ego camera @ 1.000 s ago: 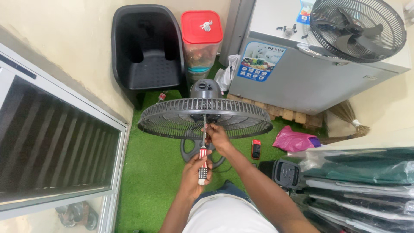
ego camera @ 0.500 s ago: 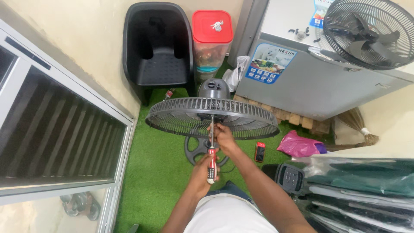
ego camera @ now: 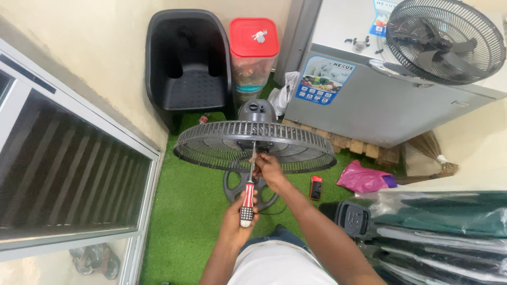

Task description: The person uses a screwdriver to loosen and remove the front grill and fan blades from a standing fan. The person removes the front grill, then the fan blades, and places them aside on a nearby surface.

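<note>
Left hand [ego camera: 238, 214] fingers closed around red-handled screwdriver [ego camera: 247, 198], tip at fan guard [ego camera: 211, 150] hub. Right hand [ego camera: 269, 170] fingers pinched on the shaft. Fan stands on green turf [ego camera: 179, 211].

Left hand [ego camera: 238, 212] fisted, knuckles up; right hand [ego camera: 269, 169] farther forward, fingers pinched, forearm extended.

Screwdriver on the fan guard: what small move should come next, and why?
Probably turn the screwdriver in place. Its tip already sits at the centre of the guard, the left hand grips the handle, and the right hand steadies the shaft, so nothing needs repositioning first.
</note>
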